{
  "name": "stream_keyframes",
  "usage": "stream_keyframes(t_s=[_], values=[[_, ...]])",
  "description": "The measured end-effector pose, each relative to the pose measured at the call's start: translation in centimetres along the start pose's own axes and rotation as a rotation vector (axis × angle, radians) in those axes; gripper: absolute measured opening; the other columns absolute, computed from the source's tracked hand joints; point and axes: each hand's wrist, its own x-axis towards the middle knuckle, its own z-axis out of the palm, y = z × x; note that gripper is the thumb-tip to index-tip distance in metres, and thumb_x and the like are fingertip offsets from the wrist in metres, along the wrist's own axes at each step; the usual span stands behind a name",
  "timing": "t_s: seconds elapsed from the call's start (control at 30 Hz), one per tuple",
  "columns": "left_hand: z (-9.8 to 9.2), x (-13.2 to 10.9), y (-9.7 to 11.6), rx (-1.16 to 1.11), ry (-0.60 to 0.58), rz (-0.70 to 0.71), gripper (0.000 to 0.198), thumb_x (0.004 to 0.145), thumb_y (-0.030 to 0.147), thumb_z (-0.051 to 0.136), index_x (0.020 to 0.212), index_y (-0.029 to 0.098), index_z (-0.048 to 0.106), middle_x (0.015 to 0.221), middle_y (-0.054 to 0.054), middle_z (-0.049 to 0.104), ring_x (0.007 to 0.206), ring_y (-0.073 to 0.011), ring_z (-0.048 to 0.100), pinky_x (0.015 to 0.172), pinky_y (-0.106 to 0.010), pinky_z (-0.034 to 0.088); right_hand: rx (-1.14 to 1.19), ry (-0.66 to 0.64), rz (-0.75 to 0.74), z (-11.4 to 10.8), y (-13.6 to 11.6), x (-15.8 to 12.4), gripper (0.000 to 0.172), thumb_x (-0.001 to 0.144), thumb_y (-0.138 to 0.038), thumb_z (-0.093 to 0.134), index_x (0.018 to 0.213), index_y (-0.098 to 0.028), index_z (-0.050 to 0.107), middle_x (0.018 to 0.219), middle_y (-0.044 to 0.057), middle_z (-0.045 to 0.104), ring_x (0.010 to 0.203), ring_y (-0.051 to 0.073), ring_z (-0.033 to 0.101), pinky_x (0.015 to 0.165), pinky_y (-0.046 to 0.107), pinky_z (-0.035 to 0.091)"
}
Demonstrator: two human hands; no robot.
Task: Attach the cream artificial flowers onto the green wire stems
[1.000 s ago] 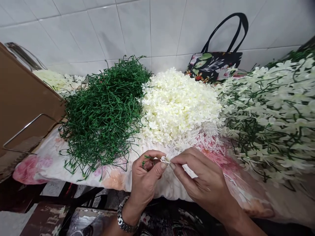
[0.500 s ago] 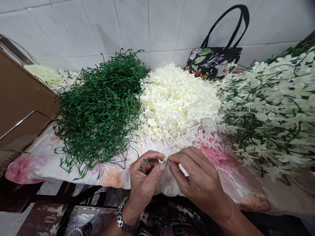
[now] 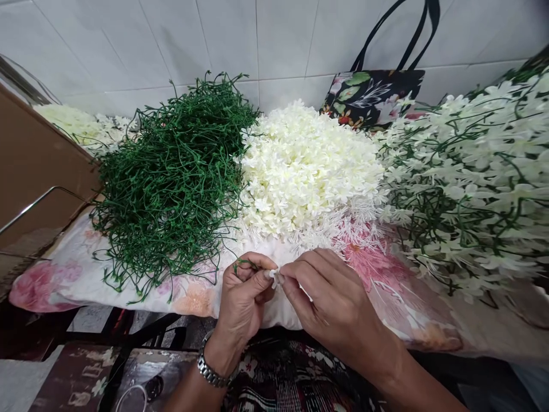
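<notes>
My left hand (image 3: 243, 297) is closed around a thin green plastic stem (image 3: 244, 264), thumb and forefinger pinched at its tip. My right hand (image 3: 329, 297) meets it fingertip to fingertip, pinching a small white flower (image 3: 275, 277) against the stem's end. Both hands hover over the near edge of a flowered cloth (image 3: 68, 272). Just behind them lie a heap of green stems (image 3: 171, 177) on the left and a mound of loose white flowers (image 3: 306, 166) in the middle.
Finished green sprays with white flowers (image 3: 476, 171) pile up at the right. A dark floral tote bag (image 3: 371, 100) leans on the tiled wall. A brown cardboard box (image 3: 30, 166) with a metal handle stands at the left. More pale flowers (image 3: 72, 123) lie behind it.
Both hands have drifted slightly left and up in the picture while staying pinched together on the stem and flower. The view has tilted a little lower.
</notes>
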Motion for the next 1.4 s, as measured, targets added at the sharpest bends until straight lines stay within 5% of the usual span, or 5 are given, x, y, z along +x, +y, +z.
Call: stream_keyframes(t_s=[0.53,0.67,0.8,1.0,1.4], values=[[-0.2,-0.2,-0.7,0.081,0.002,0.107,0.015,0.054,0.021,0.079,0.059,0.014,0.066,0.046,0.004,0.051,0.039,-0.0026,0.036,0.038,-0.013,0.027,0.101,-0.008,0.057,0.6,0.5,-0.3,0.023,0.086,-0.010,0.044,0.067,-0.012,0.056,0.060,0.004,0.052,0.059,0.014,0.047,0.054,0.027,0.039],[0.0,-0.3,-0.5,0.063,0.022,0.128,0.015,0.055,0.022,0.078,0.057,0.014,0.065,0.043,0.005,0.048,0.038,-0.0026,0.034,0.037,-0.014,0.028,0.203,-0.026,0.125,0.2,0.8,-0.7,0.007,0.085,-0.016,0.050,0.085,-0.013,0.057,0.073,0.004,0.056,0.069,0.015,0.052,0.061,0.028,0.044],[0.3,-0.5,-0.4,0.049,0.018,0.108,0.014,0.056,0.021,0.078,0.058,0.015,0.065,0.041,0.006,0.047,0.036,-0.0026,0.036,0.037,-0.013,0.029,0.243,-0.085,0.161,-0.1,0.9,-0.7,0.035,0.079,-0.024,0.060,0.111,-0.012,0.050,0.097,0.009,0.058,0.088,0.018,0.055,0.074,0.031,0.048],[0.0,-0.7,-1.0,0.133,-0.022,0.146,0.012,0.064,0.023,0.074,0.062,0.015,0.066,0.050,0.003,0.055,0.044,-0.0042,0.042,0.043,-0.014,0.030,0.278,-0.059,0.143,0.3,1.2,-0.9,0.008,0.083,-0.014,0.053,0.088,-0.015,0.058,0.074,0.003,0.059,0.070,0.013,0.055,0.062,0.025,0.046],[-1.3,-0.8,0.4,0.563,-0.109,0.170,0.025,0.084,0.028,0.049,0.093,0.015,0.068,0.062,-0.001,0.055,0.049,-0.0081,0.037,0.048,-0.022,0.030,0.288,0.027,0.253,-0.5,2.2,-1.5,0.006,0.081,-0.013,0.054,0.077,-0.018,0.055,0.066,-0.002,0.056,0.060,0.009,0.053,0.055,0.021,0.043]])
